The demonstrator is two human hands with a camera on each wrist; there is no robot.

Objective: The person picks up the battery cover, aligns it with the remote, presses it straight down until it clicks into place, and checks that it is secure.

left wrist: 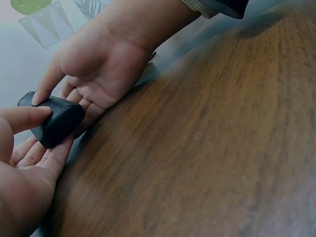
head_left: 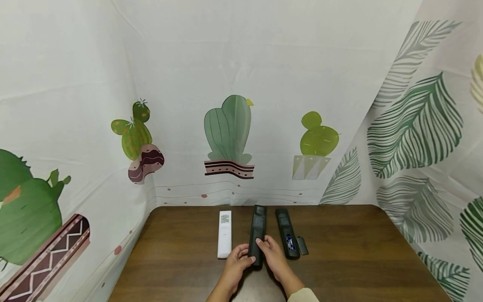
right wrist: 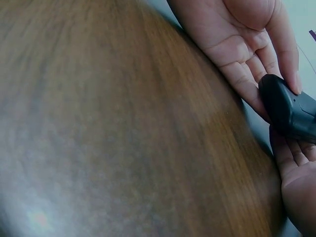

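Both hands hold a black remote control [head_left: 258, 224] at its lower part, its back facing up and its long side pointing away from me. My left hand [head_left: 235, 265] grips the near end from the left, thumb on top and fingers along the side and below. From the right, my right hand [head_left: 274, 258] grips it too, its thumb pressed on the back face. In the left wrist view the near end of the remote [left wrist: 64, 121] shows between both hands, just above the table. The right wrist view shows the same end of the remote [right wrist: 282, 108].
Right of the hands lies a second black remote [head_left: 284, 222], its battery compartment open with blue batteries [head_left: 290, 243] inside. Its loose battery cover [head_left: 302, 246] lies beside it. A white remote [head_left: 224, 239] lies to the left on the wooden table [head_left: 177, 251]. Cactus-printed cloth [head_left: 271, 84] hangs behind.
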